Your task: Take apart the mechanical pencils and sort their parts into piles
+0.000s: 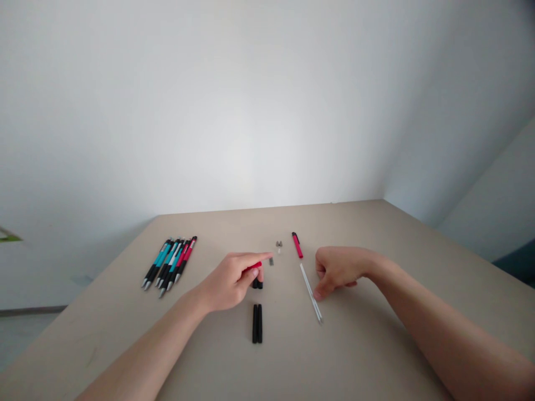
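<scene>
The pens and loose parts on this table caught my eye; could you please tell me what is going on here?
A person is working bare-handed at a table. The left hand holds a red piece, partly hidden, while the right hand is at the thin white rods. A red barrel lies beyond the rods, and two black tubes lie side by side nearer the person. Whole pens lie grouped at the left.

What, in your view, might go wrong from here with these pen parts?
The slim white rods might roll or skew if the right hand, with its thumb right at them, nudges them. The small grey piece, close to the left hand's index fingertip, could get brushed aside. The red part in that hand might slip.
</scene>
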The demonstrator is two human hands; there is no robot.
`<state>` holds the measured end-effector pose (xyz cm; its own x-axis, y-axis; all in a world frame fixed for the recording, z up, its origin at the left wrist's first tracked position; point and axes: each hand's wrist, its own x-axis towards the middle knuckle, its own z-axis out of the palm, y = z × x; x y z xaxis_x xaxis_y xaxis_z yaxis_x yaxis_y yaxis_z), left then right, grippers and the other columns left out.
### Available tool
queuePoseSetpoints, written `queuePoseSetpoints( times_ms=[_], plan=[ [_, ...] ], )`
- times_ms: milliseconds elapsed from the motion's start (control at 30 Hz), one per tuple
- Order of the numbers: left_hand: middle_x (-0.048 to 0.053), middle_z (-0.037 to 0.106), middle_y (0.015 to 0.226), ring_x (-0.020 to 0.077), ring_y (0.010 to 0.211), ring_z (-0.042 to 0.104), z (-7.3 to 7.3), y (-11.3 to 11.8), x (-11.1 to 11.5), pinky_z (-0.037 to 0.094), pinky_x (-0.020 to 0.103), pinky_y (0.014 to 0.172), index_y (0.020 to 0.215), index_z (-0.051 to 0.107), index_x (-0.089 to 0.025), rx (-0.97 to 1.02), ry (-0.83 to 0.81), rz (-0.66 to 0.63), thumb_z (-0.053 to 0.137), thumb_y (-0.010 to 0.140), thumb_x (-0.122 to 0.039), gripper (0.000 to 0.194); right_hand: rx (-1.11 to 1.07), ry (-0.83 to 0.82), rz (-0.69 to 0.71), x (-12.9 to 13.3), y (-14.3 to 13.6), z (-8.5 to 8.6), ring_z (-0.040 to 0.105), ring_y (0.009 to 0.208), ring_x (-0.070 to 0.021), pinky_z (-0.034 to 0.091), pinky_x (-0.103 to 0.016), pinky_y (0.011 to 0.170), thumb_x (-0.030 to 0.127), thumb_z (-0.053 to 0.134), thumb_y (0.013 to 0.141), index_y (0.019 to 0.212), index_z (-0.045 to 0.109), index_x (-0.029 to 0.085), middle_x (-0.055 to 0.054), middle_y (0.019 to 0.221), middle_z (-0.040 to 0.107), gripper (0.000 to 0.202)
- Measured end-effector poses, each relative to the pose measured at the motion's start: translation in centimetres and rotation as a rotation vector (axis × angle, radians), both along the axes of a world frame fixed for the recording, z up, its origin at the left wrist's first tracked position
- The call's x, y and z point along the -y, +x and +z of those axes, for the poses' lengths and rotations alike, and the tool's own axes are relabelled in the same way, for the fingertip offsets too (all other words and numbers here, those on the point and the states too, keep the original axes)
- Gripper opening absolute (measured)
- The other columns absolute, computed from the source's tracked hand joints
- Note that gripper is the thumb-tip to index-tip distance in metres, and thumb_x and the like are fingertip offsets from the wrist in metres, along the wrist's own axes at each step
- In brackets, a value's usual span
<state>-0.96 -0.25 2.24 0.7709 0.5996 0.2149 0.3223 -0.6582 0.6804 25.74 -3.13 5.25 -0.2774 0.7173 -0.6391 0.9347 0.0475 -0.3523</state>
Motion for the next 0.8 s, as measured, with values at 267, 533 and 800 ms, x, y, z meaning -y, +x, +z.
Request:
queuePoseSetpoints(
  times_ms=[267,533,800],
  plan=[
    [0.004,0.065,0.082,0.0106,0.067,0.053,0.0,0.0,0.0,0.042,0.020,0.067,0.130,0.051,-0.013,-0.004,-0.015,0.002,0.039,0.091,-0.019,0.041,-0.006,-0.027,0.004,0.1,-0.4,-0.1,0.038,0.036,-0.0087,0.029,-0.023,0.042,0.050,0.065,0.060,0.049,0.050,0.017,0.004,0.038,0.042,0.038],
    [0.005,0.065,0.081,0.0110,0.066,0.053,0.1,0.0,0.0,0.042,0.020,0.065,0.129,0.052,-0.014,-0.009,-0.007,0.008,0.039,0.091,-0.021,0.041,0.019,-0.037,0.017,0.0,-0.3,-0.3,0.038,0.038,-0.0098,0.029,-0.024,0.044,0.053,0.065,0.061,0.052,0.052,0.017,0.004,0.039,0.042,0.039],
    [0.003,0.067,0.084,0.0096,0.063,0.051,0.3,0.1,0.2,0.042,0.019,0.063,0.134,0.045,-0.016,-0.011,-0.015,-0.002,0.041,0.090,-0.019,0.044,-0.330,0.485,-0.093,-0.2,-1.7,-0.3,0.039,0.049,-0.0075,0.027,-0.020,0.047,0.042,0.060,0.073,0.063,0.055,0.015,0.005,0.053,0.046,0.030]
  ],
)
